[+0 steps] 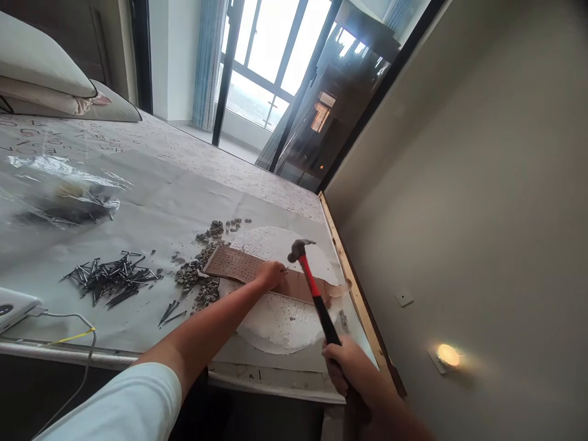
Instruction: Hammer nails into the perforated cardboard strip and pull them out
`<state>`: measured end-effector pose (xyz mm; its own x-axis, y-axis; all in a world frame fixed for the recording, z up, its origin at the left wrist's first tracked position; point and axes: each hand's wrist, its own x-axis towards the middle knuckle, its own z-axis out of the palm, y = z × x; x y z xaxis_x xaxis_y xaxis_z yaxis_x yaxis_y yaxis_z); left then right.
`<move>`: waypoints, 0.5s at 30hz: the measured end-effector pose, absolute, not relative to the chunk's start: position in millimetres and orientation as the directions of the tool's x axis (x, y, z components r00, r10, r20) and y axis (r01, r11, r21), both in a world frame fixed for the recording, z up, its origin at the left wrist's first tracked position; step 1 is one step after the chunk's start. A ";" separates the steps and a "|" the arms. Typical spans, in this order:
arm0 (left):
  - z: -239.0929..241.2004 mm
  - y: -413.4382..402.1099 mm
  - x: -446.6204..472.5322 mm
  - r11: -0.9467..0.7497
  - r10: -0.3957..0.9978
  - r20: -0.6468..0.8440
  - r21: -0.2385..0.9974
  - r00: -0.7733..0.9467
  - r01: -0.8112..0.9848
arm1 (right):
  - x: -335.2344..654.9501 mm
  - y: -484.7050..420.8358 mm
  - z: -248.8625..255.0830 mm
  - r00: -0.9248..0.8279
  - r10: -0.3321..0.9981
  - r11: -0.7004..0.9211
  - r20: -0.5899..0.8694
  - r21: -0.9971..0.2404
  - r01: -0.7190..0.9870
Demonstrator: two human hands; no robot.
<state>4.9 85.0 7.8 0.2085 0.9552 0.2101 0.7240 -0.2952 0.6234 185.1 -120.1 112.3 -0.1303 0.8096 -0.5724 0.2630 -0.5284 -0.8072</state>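
My right hand (345, 366) is wrapped round the black lower handle of a claw hammer (312, 278) with a red upper shaft. Its dark head is raised just to the right of my left hand (272, 275). The fingers of that hand are pinched together over a long brown board (239, 263), on what looks like a nail (285, 269), mostly hidden. Rows of small holes dot the board's left half; its right half is plain with a torn end. Underneath lies a round white slab (271, 327) with a crumbly surface.
Grey rubble (195, 272) lies left of the slab. A pile of nails (114, 275), a few loose nails (171, 312) and a clear plastic bag (68, 193) rest on the grey sheet (160, 196). A white device (16, 308) with a cable sits front left; a wooden edge (351, 275) borders the wall.
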 end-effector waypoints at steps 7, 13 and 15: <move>7.8 85.6 5.3 -0.272 0.962 0.191 0.645 0.194 0.714 | 183.6 -123.6 104.2 -0.097 0.818 -0.532 -0.567 -0.810 0.245; 7.9 84.4 4.2 -0.300 0.954 0.211 0.634 0.214 0.713 | 184.8 -121.8 112.5 -0.133 0.850 -0.481 -0.509 -0.854 0.197; 8.3 84.3 4.1 -0.301 0.953 0.213 0.624 0.213 0.722 | 183.9 -121.0 111.6 -0.123 0.856 -0.477 -0.503 -0.858 0.190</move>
